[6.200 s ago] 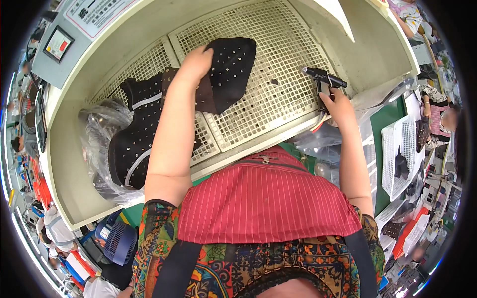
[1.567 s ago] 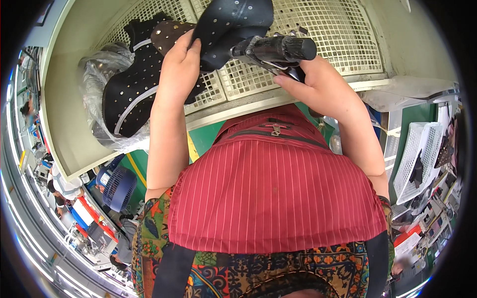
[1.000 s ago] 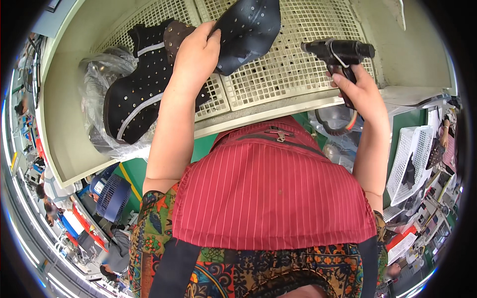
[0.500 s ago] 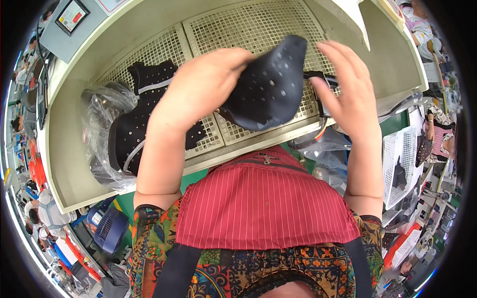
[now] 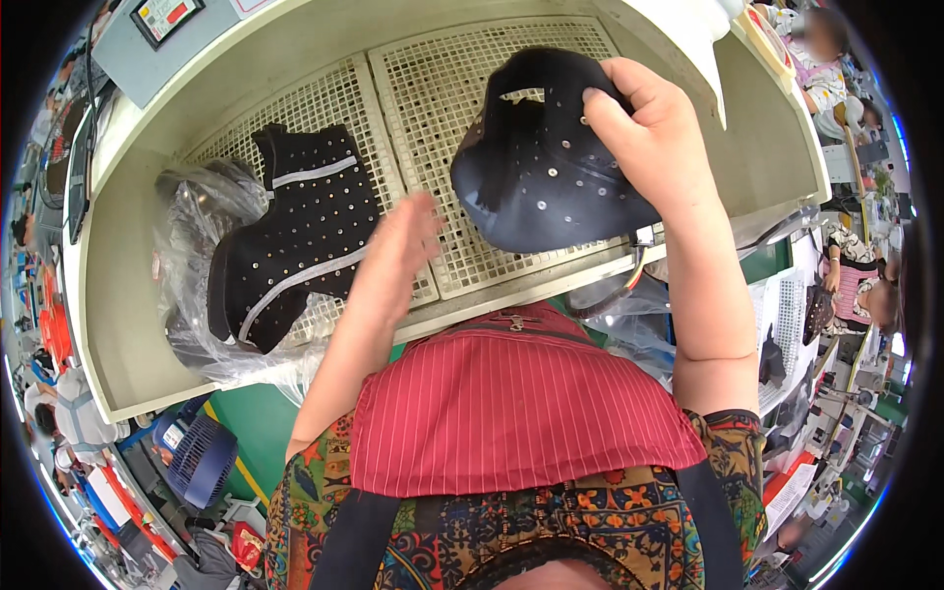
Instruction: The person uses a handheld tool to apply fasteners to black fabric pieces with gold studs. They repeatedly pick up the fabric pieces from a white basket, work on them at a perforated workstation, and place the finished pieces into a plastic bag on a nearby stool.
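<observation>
My right hand (image 5: pixel 654 133) pinches the top edge of a black boot upper (image 5: pixel 551 202) dotted with small shiny studs. The piece hangs over the grid, its opening turned up and away. Left of it, my left hand (image 5: pixel 393 256) is apart from the upper, fingers stretched out and slightly blurred, with nothing in them. Beside that hand lies a second studded black boot upper (image 5: pixel 320 221), flat, with grey strips across it. A crumpled clear plastic bag (image 5: pixel 202 216) lies next to and partly under this flat piece.
A cream tray-like bench with a raised wall (image 5: pixel 128 324) and perforated grid panels (image 5: pixel 442 79) surrounds the work. A white hood (image 5: pixel 678 39) juts in at upper right. Wires (image 5: pixel 634 275) hang at the front edge. A blue fan (image 5: pixel 202 457) stands lower left; other people work at both sides.
My left hand has let go of the boot upper and moved down to the left. My right hand now grips its upper edge, and the piece has turned, showing its opening.
</observation>
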Tool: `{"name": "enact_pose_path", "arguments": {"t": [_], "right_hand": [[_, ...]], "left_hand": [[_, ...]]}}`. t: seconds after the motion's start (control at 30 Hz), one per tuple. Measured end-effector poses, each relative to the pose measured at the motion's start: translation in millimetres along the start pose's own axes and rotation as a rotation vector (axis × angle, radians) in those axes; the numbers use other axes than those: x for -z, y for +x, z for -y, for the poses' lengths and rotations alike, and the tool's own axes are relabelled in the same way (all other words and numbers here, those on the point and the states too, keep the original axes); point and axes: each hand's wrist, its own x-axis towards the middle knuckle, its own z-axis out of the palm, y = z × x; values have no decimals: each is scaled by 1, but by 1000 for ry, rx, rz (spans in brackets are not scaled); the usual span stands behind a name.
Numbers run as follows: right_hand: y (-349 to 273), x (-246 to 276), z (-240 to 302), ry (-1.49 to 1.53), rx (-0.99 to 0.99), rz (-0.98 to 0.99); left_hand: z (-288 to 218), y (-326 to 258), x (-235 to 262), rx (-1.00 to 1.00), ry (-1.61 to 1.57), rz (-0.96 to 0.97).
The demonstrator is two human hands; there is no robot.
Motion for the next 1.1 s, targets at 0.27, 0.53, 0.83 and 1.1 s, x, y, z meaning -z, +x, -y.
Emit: {"name": "enact_pose_path", "arguments": {"t": [0.27,0.53,0.83,1.1], "right_hand": [[0,-30,3,406,-64,-98],[-43,-60,-72,719,-571,290],[6,-97,-46,-319,364,-11],[49,-117,-69,-118,238,96]], "left_hand": [[-12,-6,-32,-173,-187,-1],[-81,5,-20,-443,264,-90],[-84,9,-38,-307,408,-35],[-103,5,-26,-623,1086,-122]]}}
